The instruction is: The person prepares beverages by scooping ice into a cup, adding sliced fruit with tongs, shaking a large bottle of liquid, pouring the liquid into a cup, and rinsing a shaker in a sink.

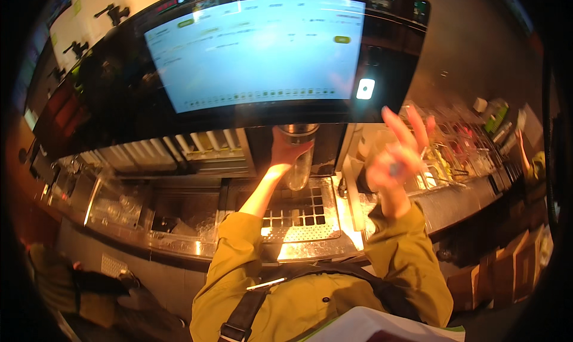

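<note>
My left hand (286,149) is wrapped around a clear tall cup (299,174), beneath the front edge of a black machine panel (268,115). A metal ring (301,129) shows at the cup's top; the panel hides what lies above it. Below the cup is a metal drip tray with a square grate (309,210). My right hand (396,156) is raised and blurred, its fingers spread just below the panel's right end. A small dark spot shows at its palm, too blurred to name. Nearest to those fingertips is a lit white square (365,89) beside the bright screen (268,55).
Several topping containers (452,154) line the counter at right. A sink-like metal basin (186,212) and clear cups (121,210) lie left. Cardboard boxes (510,266) stand low at right. One person (76,288) is at lower left, another (532,167) at far right.
</note>
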{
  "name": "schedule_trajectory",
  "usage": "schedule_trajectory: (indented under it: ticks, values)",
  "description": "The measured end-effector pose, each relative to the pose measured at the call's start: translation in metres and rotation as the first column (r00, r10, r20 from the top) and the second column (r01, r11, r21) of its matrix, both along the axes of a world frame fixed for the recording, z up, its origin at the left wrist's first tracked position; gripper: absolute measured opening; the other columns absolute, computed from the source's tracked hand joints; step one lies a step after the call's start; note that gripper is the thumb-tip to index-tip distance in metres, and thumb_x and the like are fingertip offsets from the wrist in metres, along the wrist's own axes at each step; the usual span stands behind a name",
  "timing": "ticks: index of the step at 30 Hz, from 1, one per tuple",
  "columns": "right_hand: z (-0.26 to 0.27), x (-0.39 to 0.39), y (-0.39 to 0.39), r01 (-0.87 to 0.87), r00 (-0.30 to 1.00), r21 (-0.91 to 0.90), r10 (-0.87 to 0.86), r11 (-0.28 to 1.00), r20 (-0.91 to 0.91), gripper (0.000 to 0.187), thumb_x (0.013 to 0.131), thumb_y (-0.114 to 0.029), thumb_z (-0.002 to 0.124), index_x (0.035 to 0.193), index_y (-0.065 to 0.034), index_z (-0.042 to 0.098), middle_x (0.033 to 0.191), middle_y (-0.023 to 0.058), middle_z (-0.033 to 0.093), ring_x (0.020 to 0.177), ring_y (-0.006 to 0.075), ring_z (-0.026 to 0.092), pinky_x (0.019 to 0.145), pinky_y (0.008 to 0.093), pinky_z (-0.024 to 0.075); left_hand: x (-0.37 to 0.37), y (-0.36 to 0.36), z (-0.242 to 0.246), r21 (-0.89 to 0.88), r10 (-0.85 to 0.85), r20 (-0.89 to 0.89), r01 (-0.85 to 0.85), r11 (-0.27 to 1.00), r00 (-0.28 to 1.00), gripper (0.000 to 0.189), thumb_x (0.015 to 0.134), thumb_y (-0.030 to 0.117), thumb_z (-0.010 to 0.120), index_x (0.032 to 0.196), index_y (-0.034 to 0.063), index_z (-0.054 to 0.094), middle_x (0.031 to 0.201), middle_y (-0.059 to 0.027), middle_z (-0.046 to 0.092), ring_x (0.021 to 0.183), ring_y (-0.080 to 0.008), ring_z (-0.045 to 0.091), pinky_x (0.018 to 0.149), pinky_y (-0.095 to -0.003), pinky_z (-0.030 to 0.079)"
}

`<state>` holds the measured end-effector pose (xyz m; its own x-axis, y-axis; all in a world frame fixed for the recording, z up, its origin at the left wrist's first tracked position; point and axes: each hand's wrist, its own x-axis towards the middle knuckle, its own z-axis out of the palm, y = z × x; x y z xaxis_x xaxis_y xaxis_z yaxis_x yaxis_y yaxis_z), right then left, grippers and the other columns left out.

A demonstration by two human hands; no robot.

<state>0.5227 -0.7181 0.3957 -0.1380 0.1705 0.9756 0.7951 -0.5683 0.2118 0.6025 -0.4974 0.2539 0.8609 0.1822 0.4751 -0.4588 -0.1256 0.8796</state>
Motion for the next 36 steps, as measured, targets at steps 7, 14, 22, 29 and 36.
schedule_trajectory:
  ticks: [7,14,22,29,36]
  values:
    - [-0.192,-0.051,0.005,-0.222,0.281,0.413,0.464,0.883,-0.840,0.016,0.084,-0.006,0.049,0.099,-0.0007,0.046,0.107,0.0157,0.054,0.083,0.0167,0.057,0.073,0.0318,0.0467,-0.003,-0.017,0.009,0.098,0.112,0.008,-0.112,0.989,0.994,0.077,0.058,0.021,0.081,0.116,0.0032,0.033,0.114,-0.0157,0.052,0.105,-0.0255,0.052,0.087,-0.0348,0.043]
    - [-0.222,-0.068,-0.022,-0.190,0.076,0.588,0.609,0.786,-0.789,0.020,0.086,-0.003,0.046,0.105,0.0028,0.043,0.106,0.0154,0.054,0.062,0.0143,0.059,0.059,0.0244,0.0465,-0.009,-0.023,0.010,0.123,0.101,-0.005,-0.100,0.987,0.995,0.082,0.059,0.008,0.080,0.122,0.0016,0.028,0.120,-0.0127,0.048,0.111,-0.0229,0.047,0.092,-0.0328,0.041]
    - [-0.248,-0.071,-0.066,-0.009,0.001,0.530,0.530,0.848,-0.848,0.016,0.088,-0.003,0.044,0.102,0.0024,0.046,0.103,0.0112,0.055,0.060,0.0132,0.058,0.059,0.0243,0.0460,0.002,-0.021,-0.068,0.129,0.170,-0.008,-0.168,0.977,0.985,0.111,0.058,0.019,0.082,0.139,0.0054,0.007,0.129,-0.0181,0.040,0.117,-0.0278,0.043,0.093,-0.0344,0.040]
    - [-0.252,-0.069,-0.076,0.061,-0.053,0.595,0.598,0.802,-0.800,0.017,0.087,-0.003,0.045,0.102,0.0045,0.047,0.100,0.0116,0.056,0.062,0.0144,0.060,0.058,0.0246,0.0454,0.001,-0.032,-0.111,0.086,0.397,-0.013,-0.395,0.915,0.918,0.113,0.057,0.013,0.082,0.139,0.0028,0.004,0.123,-0.0155,0.042,0.117,-0.0237,0.040,0.097,-0.0328,0.034]
    - [-0.260,-0.063,-0.083,0.046,-0.039,0.599,0.600,0.800,-0.799,0.017,0.088,-0.004,0.044,0.103,0.0027,0.046,0.102,0.0128,0.055,0.059,0.0129,0.057,0.056,0.0231,0.0464,0.005,-0.037,-0.113,0.143,0.466,0.000,-0.461,0.876,0.885,0.114,0.057,0.018,0.082,0.138,-0.0015,0.004,0.127,-0.0180,0.039,0.118,-0.0262,0.038,0.098,-0.0316,0.032]
